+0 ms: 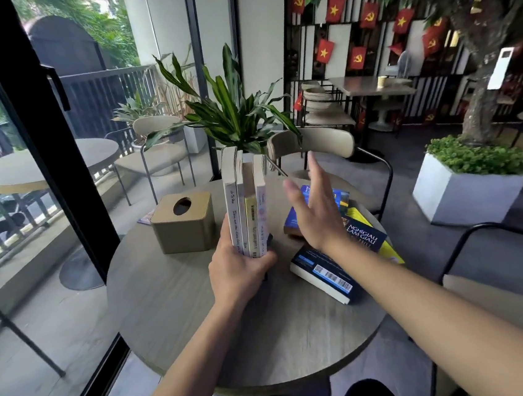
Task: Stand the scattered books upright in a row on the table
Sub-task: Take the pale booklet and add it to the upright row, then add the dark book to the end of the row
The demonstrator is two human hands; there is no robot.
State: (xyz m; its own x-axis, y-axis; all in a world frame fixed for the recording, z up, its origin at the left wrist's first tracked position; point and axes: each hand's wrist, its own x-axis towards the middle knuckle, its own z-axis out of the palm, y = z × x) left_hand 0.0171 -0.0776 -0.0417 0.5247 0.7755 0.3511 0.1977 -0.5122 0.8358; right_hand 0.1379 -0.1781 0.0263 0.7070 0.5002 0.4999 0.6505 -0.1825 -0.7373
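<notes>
Several pale books stand upright, spines toward me, at the middle of the round wooden table. My left hand grips them at their base. My right hand hovers flat with fingers spread just right of the standing books, holding nothing. Under and beyond it lie the scattered books: a blue book, a yellow one, a dark blue book titled "NGHĨ GIÀU LÀM GIÀU", and a thick dark book lying back cover up, with a barcode, nearest me.
A tan tissue box stands left of the upright books. A potted plant rises behind them. A chair stands past the table's far edge, another chair frame at right. A glass door runs along the left.
</notes>
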